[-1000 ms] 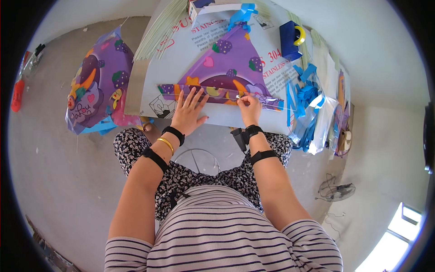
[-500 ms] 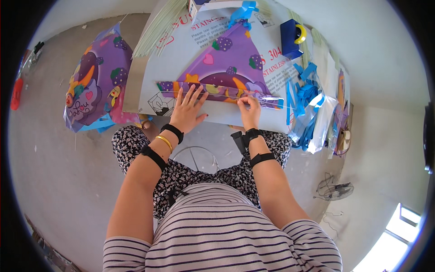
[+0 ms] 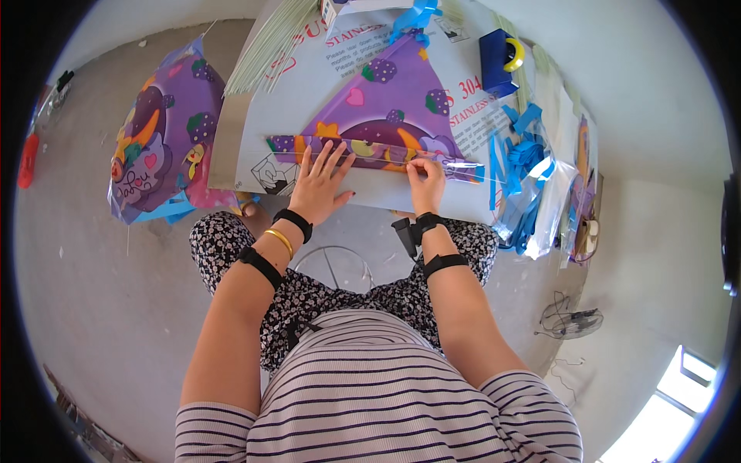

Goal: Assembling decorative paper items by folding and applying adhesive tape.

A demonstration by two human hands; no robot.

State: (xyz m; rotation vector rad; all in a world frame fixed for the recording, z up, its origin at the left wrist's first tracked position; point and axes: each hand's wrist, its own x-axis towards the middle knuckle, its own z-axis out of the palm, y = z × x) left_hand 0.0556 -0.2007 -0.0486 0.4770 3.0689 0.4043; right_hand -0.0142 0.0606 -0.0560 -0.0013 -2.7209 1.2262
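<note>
A triangular purple plastic sheet (image 3: 401, 89), printed with berries, stars and hearts, lies on the cardboard-topped table (image 3: 266, 116); its shape is like a kite's sail. Along its near side runs a narrow folded strip (image 3: 374, 153). My left hand (image 3: 318, 181) presses flat on the left part of this strip, fingers spread. At the right part, my right hand (image 3: 426, 184) is closed in a pinch with thumb and forefinger. A thin pale line (image 3: 502, 177) stretches rightward from there; whether it is string, rod or film edge I cannot tell. What the fingertips grip is hidden.
Pale thin rods (image 3: 270, 46) lie at the far left of the table. A blue tape dispenser (image 3: 494, 65) with yellow tape stands far right. Blue ribbons (image 3: 526, 158) and clear plastic heap at the right edge. Another purple printed sheet (image 3: 166, 131) hangs at the left.
My right hand has shifted very slightly along the strip's near edge, still pinched. My left hand stays in place on the strip.
</note>
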